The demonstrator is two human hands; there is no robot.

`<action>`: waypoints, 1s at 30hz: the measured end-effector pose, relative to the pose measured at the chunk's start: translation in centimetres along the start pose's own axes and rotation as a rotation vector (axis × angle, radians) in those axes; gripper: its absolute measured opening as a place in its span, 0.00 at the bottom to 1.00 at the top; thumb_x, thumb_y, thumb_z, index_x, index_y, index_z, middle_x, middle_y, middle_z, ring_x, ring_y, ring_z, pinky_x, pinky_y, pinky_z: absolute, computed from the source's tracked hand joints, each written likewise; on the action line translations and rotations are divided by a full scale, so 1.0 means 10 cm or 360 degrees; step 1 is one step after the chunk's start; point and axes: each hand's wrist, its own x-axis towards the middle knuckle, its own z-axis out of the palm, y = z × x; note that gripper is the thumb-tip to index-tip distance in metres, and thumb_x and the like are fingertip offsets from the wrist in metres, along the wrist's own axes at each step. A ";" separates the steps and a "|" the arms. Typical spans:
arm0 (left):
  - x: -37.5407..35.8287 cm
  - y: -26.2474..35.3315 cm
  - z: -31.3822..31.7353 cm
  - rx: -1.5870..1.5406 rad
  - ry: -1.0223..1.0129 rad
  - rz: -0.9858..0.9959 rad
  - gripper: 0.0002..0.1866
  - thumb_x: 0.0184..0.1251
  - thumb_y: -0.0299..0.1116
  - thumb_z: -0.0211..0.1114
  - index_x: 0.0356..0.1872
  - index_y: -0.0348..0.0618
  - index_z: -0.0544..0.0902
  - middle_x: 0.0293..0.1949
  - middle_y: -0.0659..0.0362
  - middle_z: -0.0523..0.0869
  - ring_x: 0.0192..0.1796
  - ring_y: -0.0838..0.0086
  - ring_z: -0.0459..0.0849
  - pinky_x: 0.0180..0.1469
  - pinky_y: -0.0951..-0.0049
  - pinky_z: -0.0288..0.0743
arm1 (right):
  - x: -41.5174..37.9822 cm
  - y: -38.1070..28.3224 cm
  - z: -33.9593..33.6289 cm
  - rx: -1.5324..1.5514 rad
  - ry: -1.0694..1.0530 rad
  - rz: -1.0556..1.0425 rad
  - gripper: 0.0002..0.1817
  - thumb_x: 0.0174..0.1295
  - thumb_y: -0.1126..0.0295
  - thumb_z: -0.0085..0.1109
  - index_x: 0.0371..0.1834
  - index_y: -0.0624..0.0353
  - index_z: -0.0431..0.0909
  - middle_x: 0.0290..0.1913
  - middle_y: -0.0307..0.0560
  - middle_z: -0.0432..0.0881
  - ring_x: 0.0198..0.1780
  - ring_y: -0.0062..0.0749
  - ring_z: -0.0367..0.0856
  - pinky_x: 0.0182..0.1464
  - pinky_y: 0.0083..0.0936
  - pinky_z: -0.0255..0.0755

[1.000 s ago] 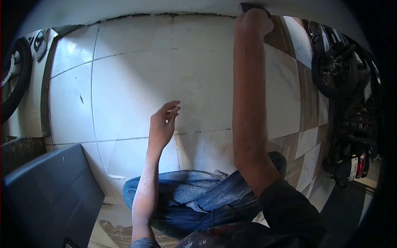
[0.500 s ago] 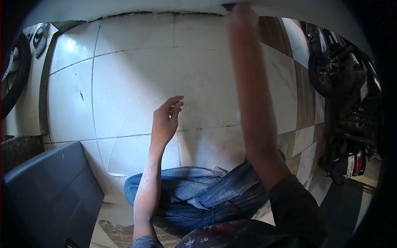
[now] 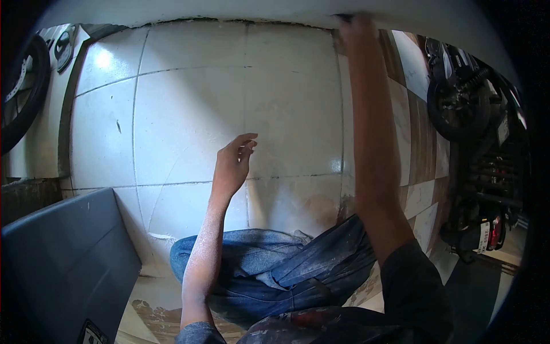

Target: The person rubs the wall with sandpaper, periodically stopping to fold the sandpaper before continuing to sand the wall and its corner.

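My right hand (image 3: 361,33) reaches far forward against the pale wall (image 3: 275,12). It is blurred, and a small dark thing (image 3: 344,17) shows at its left edge; its kind cannot be made out. Nearer to me, my left hand (image 3: 234,163) hangs above the white tiled floor (image 3: 189,126) in front of my knees. Its fingers are loosely bent and somewhat apart, with nothing in them. Pale dust covers the left forearm.
I sit in dusty jeans (image 3: 269,258) on the floor. A large grey-blue panel (image 3: 69,246) stands at the left, with a wheel (image 3: 28,94) beyond it. Motorcycles (image 3: 464,103) are parked on the right. A ragged dark gap (image 3: 200,20) runs along the wall's foot.
My right hand has moved right along the wall, the dark thing with it. My left hand has kept nearly the same place and pose. The view has shifted slightly.
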 end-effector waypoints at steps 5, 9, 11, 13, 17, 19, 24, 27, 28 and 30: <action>0.04 0.00 0.07 -0.0004 -0.0044 -0.0035 0.13 0.71 0.28 0.53 0.52 0.39 0.79 0.42 0.49 0.86 0.44 0.65 0.86 0.47 0.70 0.78 | 0.05 -0.19 -0.35 0.0147 -0.0155 0.0161 0.18 0.69 0.74 0.43 0.57 0.79 0.63 0.57 0.61 0.71 0.58 0.39 0.71 0.59 0.29 0.66; -0.01 0.04 0.03 -0.0023 -0.0019 -0.0011 0.12 0.70 0.25 0.53 0.51 0.39 0.79 0.41 0.48 0.86 0.45 0.64 0.86 0.46 0.69 0.78 | 0.21 -0.21 -0.40 0.0114 -0.0026 0.0130 0.19 0.69 0.74 0.42 0.57 0.80 0.62 0.58 0.62 0.70 0.58 0.38 0.71 0.59 0.28 0.66; 0.02 0.05 0.07 -0.0045 -0.0025 -0.0027 0.12 0.68 0.23 0.53 0.50 0.39 0.79 0.41 0.47 0.86 0.46 0.63 0.86 0.45 0.69 0.79 | 0.12 -0.06 -0.33 0.0175 -0.0141 0.0180 0.19 0.70 0.74 0.42 0.57 0.80 0.62 0.58 0.62 0.70 0.58 0.38 0.70 0.59 0.28 0.66; 0.02 0.02 0.08 -0.0005 -0.0022 -0.0031 0.12 0.69 0.24 0.53 0.50 0.39 0.79 0.40 0.48 0.86 0.46 0.63 0.86 0.45 0.69 0.79 | 0.09 -0.09 -0.39 0.0254 -0.0201 0.0271 0.19 0.70 0.74 0.42 0.58 0.80 0.62 0.58 0.62 0.70 0.59 0.38 0.70 0.59 0.28 0.66; -0.04 0.02 0.05 -0.0022 -0.0016 0.0038 0.13 0.71 0.29 0.53 0.52 0.39 0.79 0.40 0.49 0.86 0.43 0.66 0.86 0.47 0.69 0.78 | 0.20 -0.16 -0.39 0.0142 0.0001 0.0214 0.19 0.70 0.74 0.42 0.58 0.81 0.61 0.58 0.63 0.69 0.59 0.38 0.70 0.59 0.28 0.66; 0.00 0.05 0.08 -0.0008 -0.0041 -0.0026 0.13 0.71 0.28 0.53 0.51 0.39 0.79 0.40 0.50 0.86 0.43 0.67 0.86 0.46 0.70 0.78 | 0.17 -0.08 -0.35 0.0197 -0.0102 0.0227 0.19 0.70 0.74 0.42 0.58 0.81 0.61 0.59 0.63 0.69 0.59 0.38 0.70 0.59 0.28 0.66; -0.01 0.03 0.11 -0.0024 -0.0025 0.0012 0.12 0.69 0.26 0.54 0.50 0.38 0.80 0.39 0.49 0.86 0.42 0.65 0.87 0.44 0.70 0.79 | 0.15 -0.18 -0.46 0.0196 -0.0022 0.0306 0.20 0.71 0.73 0.41 0.58 0.82 0.60 0.59 0.63 0.68 0.60 0.38 0.69 0.59 0.27 0.66; -0.02 0.02 0.13 -0.0029 -0.0035 0.0028 0.11 0.69 0.26 0.54 0.49 0.38 0.80 0.38 0.49 0.86 0.41 0.66 0.87 0.43 0.71 0.79 | 0.21 -0.08 -0.41 0.0221 -0.0010 0.0300 0.20 0.71 0.73 0.41 0.59 0.82 0.60 0.59 0.64 0.68 0.60 0.38 0.69 0.59 0.27 0.65; -0.01 0.01 0.17 -0.0019 -0.0031 0.0008 0.11 0.69 0.26 0.54 0.49 0.38 0.80 0.38 0.49 0.86 0.40 0.66 0.87 0.43 0.71 0.78 | 0.16 -0.04 -0.41 0.0322 -0.0107 0.0376 0.20 0.71 0.73 0.41 0.59 0.82 0.60 0.60 0.64 0.68 0.60 0.38 0.69 0.59 0.27 0.65; 0.00 0.02 0.21 -0.0009 -0.0090 -0.0021 0.12 0.70 0.27 0.53 0.50 0.38 0.80 0.39 0.50 0.86 0.42 0.66 0.86 0.45 0.71 0.78 | 0.06 -0.08 -0.44 0.0524 -0.0159 0.0538 0.20 0.71 0.73 0.41 0.59 0.82 0.59 0.60 0.64 0.68 0.60 0.38 0.69 0.59 0.27 0.65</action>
